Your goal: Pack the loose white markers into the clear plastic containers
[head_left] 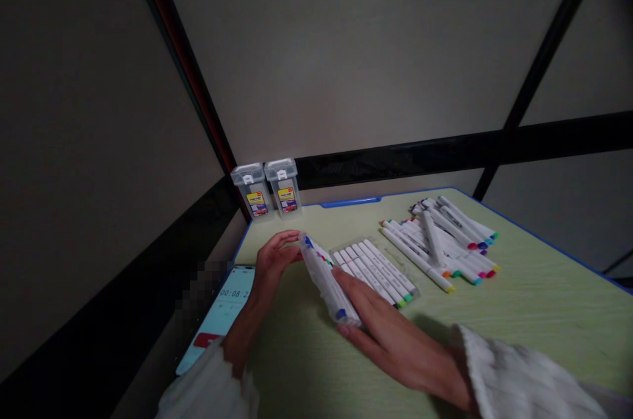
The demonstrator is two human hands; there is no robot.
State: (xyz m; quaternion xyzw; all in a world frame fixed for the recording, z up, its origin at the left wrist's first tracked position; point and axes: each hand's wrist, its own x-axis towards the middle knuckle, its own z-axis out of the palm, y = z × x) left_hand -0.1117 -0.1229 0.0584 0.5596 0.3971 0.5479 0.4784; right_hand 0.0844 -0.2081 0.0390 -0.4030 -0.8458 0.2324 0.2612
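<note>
A clear plastic pack of white markers (326, 280) lies slanted on the pale green table (544, 300), held between both hands. My left hand (271, 260) curls its fingers round the pack's far end. My right hand (390, 333) grips the near end, fingers along the underside. Just to the right lies a second clear tray of white markers (378, 267) with coloured caps, flat on the table.
A loose heap of white markers (445, 241) lies at the back right. Two small clear lidded boxes (267, 189) with yellow labels stand at the back left corner. A phone (220, 317) showing a timer lies at the left edge. Walls enclose the table.
</note>
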